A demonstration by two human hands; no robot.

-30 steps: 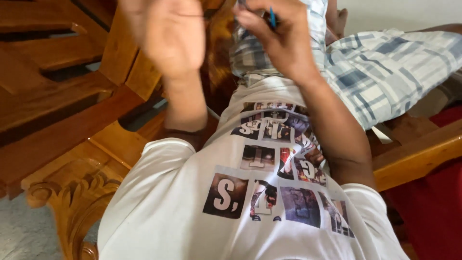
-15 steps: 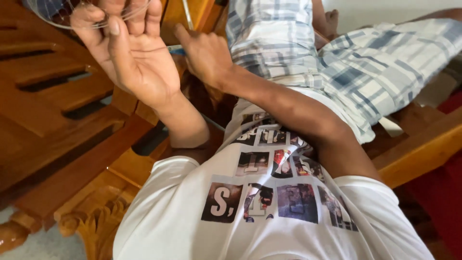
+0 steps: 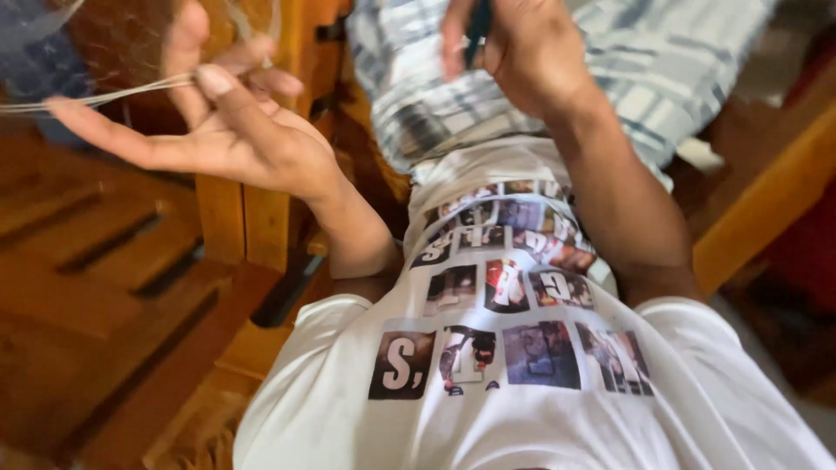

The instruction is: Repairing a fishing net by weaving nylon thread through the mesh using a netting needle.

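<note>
Your left hand (image 3: 235,130) sat upper left of the frame, palm up, fingers spread. Thin pale thread (image 3: 113,94) ran from the left edge across the fingers, pinched lightly between thumb and forefinger near the thumb tip. So that grip was closed on the thread, the rest of the hand loose.

Your right hand (image 3: 522,61) was top centre, above the plaid shorts (image 3: 418,104), fingers curled around a small dark tool (image 3: 477,30), probably a needle or shuttle. Too blurred to tell which. Grip closed on it.

Faint mesh (image 3: 52,35), likely netting, showed in the upper left corner, over the wooden bench (image 3: 113,287).

Handling, my read:
- Thread looked very light, limp, probably slick. No stiffness of its own, it only held a line under tension.
- It would slip from a loose pinch. Best hold was at the fingertips, close to the working point, with a wrap over a finger for friction.
- Mesh looked soft and snag-prone.
- Tool looked rigid and light. Hold was mid-shaft.
</note>
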